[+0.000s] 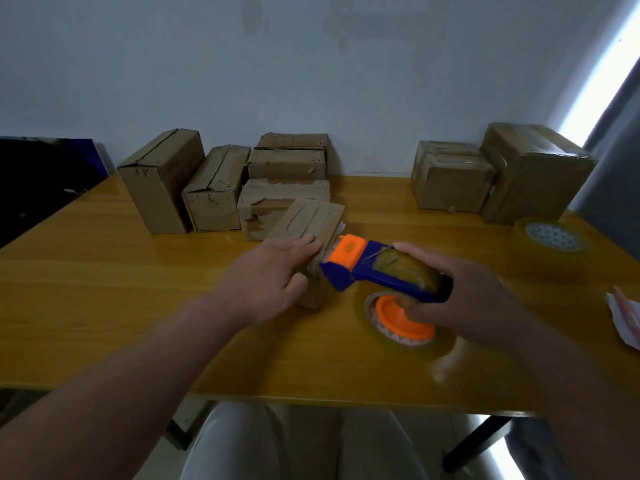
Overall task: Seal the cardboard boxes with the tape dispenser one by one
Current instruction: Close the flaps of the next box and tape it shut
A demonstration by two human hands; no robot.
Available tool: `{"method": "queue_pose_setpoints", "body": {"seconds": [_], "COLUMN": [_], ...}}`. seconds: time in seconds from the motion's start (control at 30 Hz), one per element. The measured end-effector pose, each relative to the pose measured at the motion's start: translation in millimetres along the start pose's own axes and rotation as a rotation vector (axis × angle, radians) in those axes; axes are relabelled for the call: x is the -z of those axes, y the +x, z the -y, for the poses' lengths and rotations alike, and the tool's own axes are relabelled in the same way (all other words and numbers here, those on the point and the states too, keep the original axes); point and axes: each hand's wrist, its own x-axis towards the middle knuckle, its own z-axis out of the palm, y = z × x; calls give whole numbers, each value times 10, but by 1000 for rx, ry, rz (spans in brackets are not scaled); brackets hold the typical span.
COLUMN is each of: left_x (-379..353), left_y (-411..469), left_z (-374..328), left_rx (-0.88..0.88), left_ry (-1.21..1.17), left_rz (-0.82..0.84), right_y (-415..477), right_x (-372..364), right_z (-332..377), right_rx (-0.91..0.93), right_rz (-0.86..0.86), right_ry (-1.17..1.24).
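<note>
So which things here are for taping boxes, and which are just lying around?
For the job: box under the left hand; dispenser in the right hand; other boxes at the back.
Lying about: spare tape roll; paper at the table edge, right side.

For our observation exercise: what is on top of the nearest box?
The left hand rests on the box; the tape dispenser sits at its right edge. Its near end is covered.

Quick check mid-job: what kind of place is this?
Probably a makeshift packing station in a plain room: wooden table against a bare wall, cardboard boxes along its far side, a tape dispenser and a spare tape roll.
</note>
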Motion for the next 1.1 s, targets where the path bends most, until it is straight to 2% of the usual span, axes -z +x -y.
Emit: {"method": "queue_pose_setpoints", "body": {"seconds": [0.33, 0.83, 1.1], "left_x": [73, 41, 66], "left_y": [38, 53, 119], "left_z": [-2, -28, -56], "left_rx": [47, 49, 90], "left_ry": [6, 112, 183], "left_rz": [49, 25, 76], "right_y": [-95, 341, 431], "right_x": [154, 92, 81], "right_z": [-59, 170, 102], "right_rx": [4, -163, -229], "right_rz": [43, 273, 302], "right_ry": [-74, -212, 88]}}
